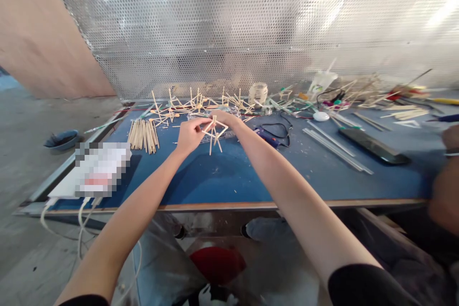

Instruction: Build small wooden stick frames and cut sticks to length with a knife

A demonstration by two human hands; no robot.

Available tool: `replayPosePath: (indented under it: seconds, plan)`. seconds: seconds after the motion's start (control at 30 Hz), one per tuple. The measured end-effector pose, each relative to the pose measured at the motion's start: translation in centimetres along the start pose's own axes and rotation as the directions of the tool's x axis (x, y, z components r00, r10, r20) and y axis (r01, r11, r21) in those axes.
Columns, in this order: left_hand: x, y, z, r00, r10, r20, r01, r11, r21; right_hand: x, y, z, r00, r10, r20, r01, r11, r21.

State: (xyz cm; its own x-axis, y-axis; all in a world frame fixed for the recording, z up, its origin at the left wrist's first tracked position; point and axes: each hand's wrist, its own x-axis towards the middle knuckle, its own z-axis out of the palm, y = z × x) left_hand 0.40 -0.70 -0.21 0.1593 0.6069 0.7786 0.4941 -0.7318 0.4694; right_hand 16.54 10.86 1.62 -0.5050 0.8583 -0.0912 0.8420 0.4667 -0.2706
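A small frame of thin wooden sticks [216, 136] is held above the blue table, with several legs pointing down. My left hand [191, 135] pinches its left upper side between thumb and fingers. Close behind the frame's top is my right hand [223, 118], its back towards me. Its fingers are hidden, so I cannot tell whether they grip the frame. Beneath and behind the frame lies a clear plastic strip [229, 137]. Several more stick frames [195, 103] stand along the back of the table.
A bundle of sticks [142, 136] lies left, near a white box with cables [66, 184]. To the right are a dark blue tool with a cord [267, 137], clear rods [332, 150] and a black tray [373, 146]. Another person's arm [446, 181] is at the right edge.
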Motion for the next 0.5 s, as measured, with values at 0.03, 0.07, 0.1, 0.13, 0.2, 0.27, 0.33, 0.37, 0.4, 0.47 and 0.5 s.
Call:
replayPosePath:
  seconds: [0.03,0.07,0.1,0.13,0.2,0.27,0.33,0.37,0.4,0.47,0.5]
  plan:
    - [0.0,0.0,0.0,1.000,-0.002,0.001,0.002,1.000,0.002,-0.3,0.2,0.0,1.000,-0.009,-0.021,0.010,1.000,0.016]
    - [0.0,0.0,0.0,1.000,-0.006,0.001,0.006,1.000,0.006,-0.6,0.5,-0.1,0.999,-0.019,-0.045,0.020,0.999,0.033]
    - [0.0,0.0,0.0,1.000,-0.008,0.001,0.008,1.000,0.010,-1.1,0.9,-0.1,0.997,-0.026,-0.076,0.030,0.998,0.052]
    - [0.0,0.0,0.0,1.000,-0.009,-0.001,0.009,1.000,0.013,-1.7,1.4,-0.1,0.993,-0.032,-0.110,0.040,0.997,0.072]
    - [0.0,0.1,0.0,1.000,-0.004,-0.002,0.004,1.000,0.010,-3.1,2.5,-0.1,0.982,-0.037,-0.186,0.059,0.992,0.114]
    - [0.1,0.0,0.0,1.000,0.006,-0.006,-0.006,1.000,0.003,-4.7,3.6,-0.1,0.968,-0.044,-0.249,0.085,0.984,0.155]
    - [0.1,0.0,0.0,1.000,0.020,-0.012,-0.020,1.000,-0.003,-6.1,4.5,-0.1,0.953,-0.059,-0.297,0.120,0.974,0.191]
    - [0.1,0.0,0.0,1.000,0.026,-0.015,-0.027,1.000,-0.005,-6.6,4.9,-0.2,0.944,-0.064,-0.324,0.137,0.969,0.207]
    - [0.1,0.0,0.0,0.999,0.032,-0.018,-0.032,0.999,-0.007,-7.1,5.2,-0.2,0.933,-0.068,-0.354,0.154,0.963,0.221]
    - [0.1,-0.1,-0.1,0.999,0.036,-0.020,-0.036,0.999,-0.008,-7.8,5.6,-0.2,0.907,-0.070,-0.414,0.186,0.951,0.247]
    - [0.1,-0.1,-0.1,0.999,0.034,-0.019,-0.034,0.999,-0.007,-8.1,5.7,-0.2,0.896,-0.069,-0.439,0.200,0.945,0.260]
